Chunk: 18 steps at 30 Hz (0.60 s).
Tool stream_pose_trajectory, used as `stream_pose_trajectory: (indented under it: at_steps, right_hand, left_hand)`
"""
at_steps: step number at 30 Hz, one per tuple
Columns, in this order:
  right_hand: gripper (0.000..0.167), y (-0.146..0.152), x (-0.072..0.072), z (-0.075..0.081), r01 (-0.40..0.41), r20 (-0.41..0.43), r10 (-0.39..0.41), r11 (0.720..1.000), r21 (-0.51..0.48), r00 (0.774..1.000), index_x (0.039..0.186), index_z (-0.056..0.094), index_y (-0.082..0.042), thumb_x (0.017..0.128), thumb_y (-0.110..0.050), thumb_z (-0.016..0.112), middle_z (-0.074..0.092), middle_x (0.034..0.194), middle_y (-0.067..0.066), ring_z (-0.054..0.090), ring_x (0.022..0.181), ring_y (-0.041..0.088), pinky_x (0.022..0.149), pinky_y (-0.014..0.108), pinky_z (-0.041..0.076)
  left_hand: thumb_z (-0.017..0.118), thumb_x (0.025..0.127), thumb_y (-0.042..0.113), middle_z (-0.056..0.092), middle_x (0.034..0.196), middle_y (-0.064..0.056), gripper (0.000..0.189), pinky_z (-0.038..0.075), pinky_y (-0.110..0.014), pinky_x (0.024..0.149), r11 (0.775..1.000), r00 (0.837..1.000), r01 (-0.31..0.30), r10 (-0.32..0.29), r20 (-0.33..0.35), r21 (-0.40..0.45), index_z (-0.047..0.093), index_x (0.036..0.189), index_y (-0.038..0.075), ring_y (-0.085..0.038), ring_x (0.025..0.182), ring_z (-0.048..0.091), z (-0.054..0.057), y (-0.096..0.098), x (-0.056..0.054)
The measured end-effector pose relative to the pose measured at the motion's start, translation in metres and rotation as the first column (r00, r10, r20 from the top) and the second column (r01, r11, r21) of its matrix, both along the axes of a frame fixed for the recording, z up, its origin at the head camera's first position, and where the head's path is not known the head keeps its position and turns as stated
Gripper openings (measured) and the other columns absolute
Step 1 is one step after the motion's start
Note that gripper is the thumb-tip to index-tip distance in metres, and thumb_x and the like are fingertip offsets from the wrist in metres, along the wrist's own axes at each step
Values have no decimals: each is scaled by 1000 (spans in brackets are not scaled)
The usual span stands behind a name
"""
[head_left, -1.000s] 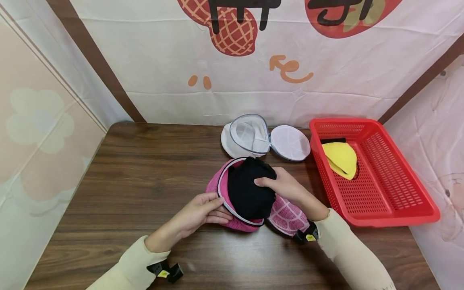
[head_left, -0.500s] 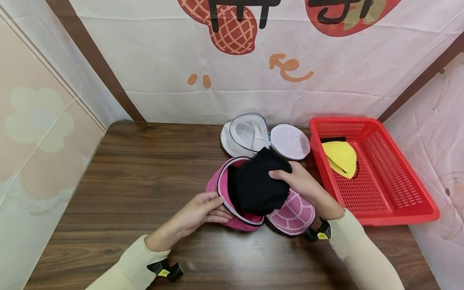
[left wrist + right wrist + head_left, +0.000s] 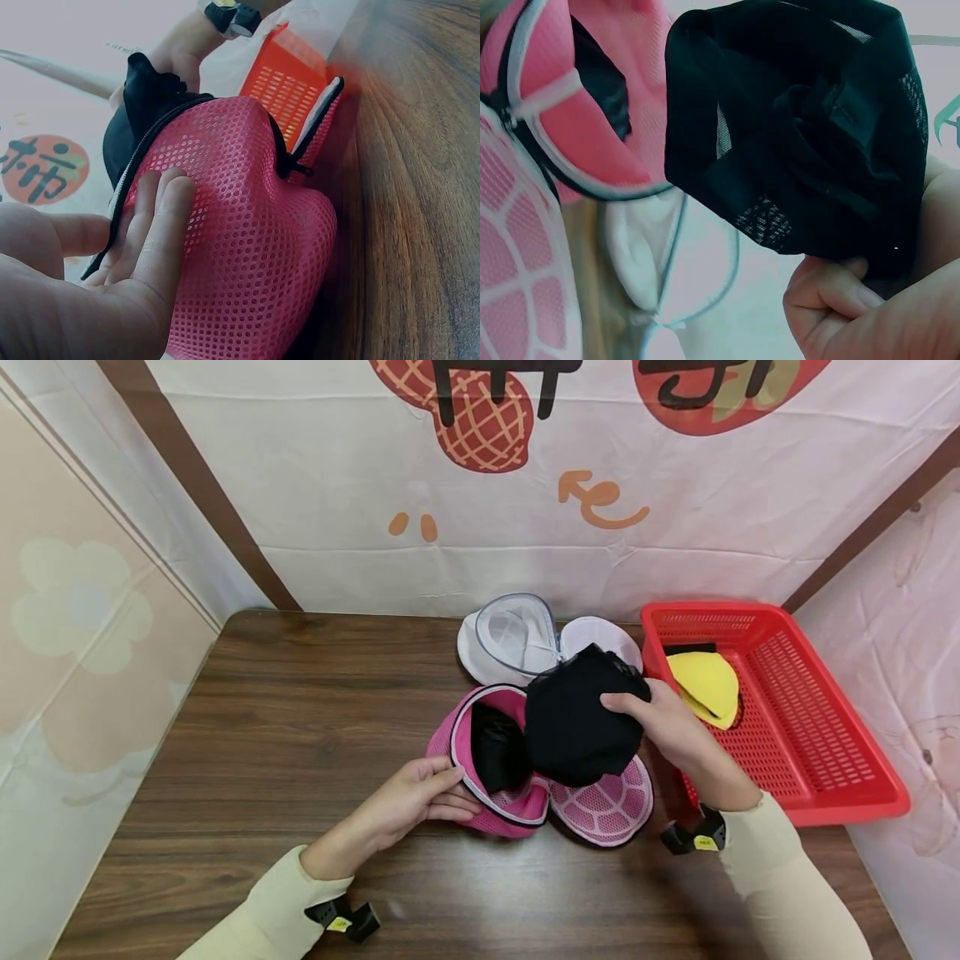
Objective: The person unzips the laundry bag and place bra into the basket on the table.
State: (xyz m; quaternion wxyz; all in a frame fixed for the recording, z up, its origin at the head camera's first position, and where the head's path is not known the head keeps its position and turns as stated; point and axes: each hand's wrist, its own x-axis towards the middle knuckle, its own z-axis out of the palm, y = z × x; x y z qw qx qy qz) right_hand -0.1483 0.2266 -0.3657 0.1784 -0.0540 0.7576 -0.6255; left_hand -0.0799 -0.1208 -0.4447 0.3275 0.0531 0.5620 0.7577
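Note:
My left hand (image 3: 408,802) pinches the rim of an open pink mesh laundry bag (image 3: 444,745), thumb inside and fingers along the outside. In the left wrist view those fingers lie against the mesh (image 3: 247,225). A folded black garment (image 3: 581,722) with mesh patches, cup-shaped, is in the grip of my right hand (image 3: 671,718). It hangs above the bag's round pink lid (image 3: 603,810), right of the opening. Another black piece (image 3: 497,747) lies inside the bag; its kind is unclear. The right wrist view shows the garment's (image 3: 817,142) hollow side.
Behind the pink bag stands an open white mesh laundry bag (image 3: 487,652), its lid (image 3: 600,631) partly covered by the garment. A red perforated basket (image 3: 817,727) on the right holds a yellow cup-shaped garment (image 3: 705,685) and something black (image 3: 690,649). The wooden table (image 3: 300,735) meets a printed curtain behind.
My right hand has drawn the black garment out of the pink bag, to the right. The black piece inside has come into sight. My left hand stays on the rim.

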Motion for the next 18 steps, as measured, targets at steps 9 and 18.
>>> stream_pose_trajectory:
  at_steps: [9,18]
  right_hand:
    - [14,42,-3,21,71,-20,-71,997,10,997,99,72,-21,103,-17,59,72,98,-10,63,91,6,81,20,55]
    - [28,99,-8,37,135,53,-126,969,-208,991,92,77,-13,104,-6,52,75,85,1,70,75,10,67,24,60]
  left_hand:
    - [44,109,13,74,100,-19,25,62,-38,88,1000,1000,-8,8,1,-6,56,116,-8,-22,90,74,0,0,0]
    - [44,110,13,74,99,-18,22,62,-39,88,1000,1000,-11,11,-3,-8,58,111,-4,-22,91,74,1,1,-1]
